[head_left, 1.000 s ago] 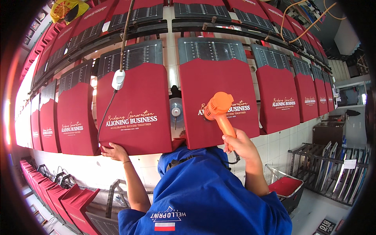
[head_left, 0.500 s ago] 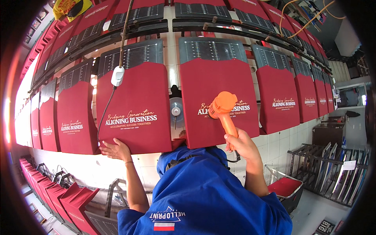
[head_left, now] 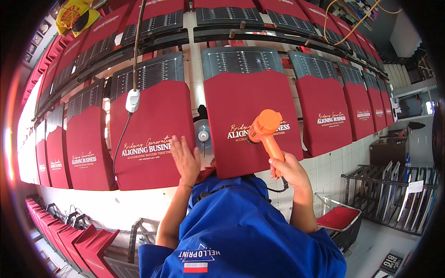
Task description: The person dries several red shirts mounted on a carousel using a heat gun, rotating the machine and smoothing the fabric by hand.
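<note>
My right hand [head_left: 290,169] is closed around the handle of an orange heat gun [head_left: 268,126]. The gun's head hides part of the white and gold print on a dark red fabric piece [head_left: 245,99], which is draped over a grey board with a ruled grid [head_left: 241,61]. My left hand [head_left: 186,160], fingers stretched out, is over the lower right corner of the red fabric [head_left: 153,109] to the left. Its fingertips cover the end of that print; whether the palm touches the cloth, I cannot tell. A black cord trails from the gun's handle.
A cable with a white inline switch [head_left: 132,100] hangs over the left board. Between the two boards sits a clear round part [head_left: 203,135]. Similar red-covered boards line both sides and the back. A black rack [head_left: 391,197] and a red-topped stand [head_left: 338,217] are at the right.
My left hand has moved right and slightly up, from the left board's lower left edge to its lower right corner. The heat gun stays over the print, with the view shifted slightly.
</note>
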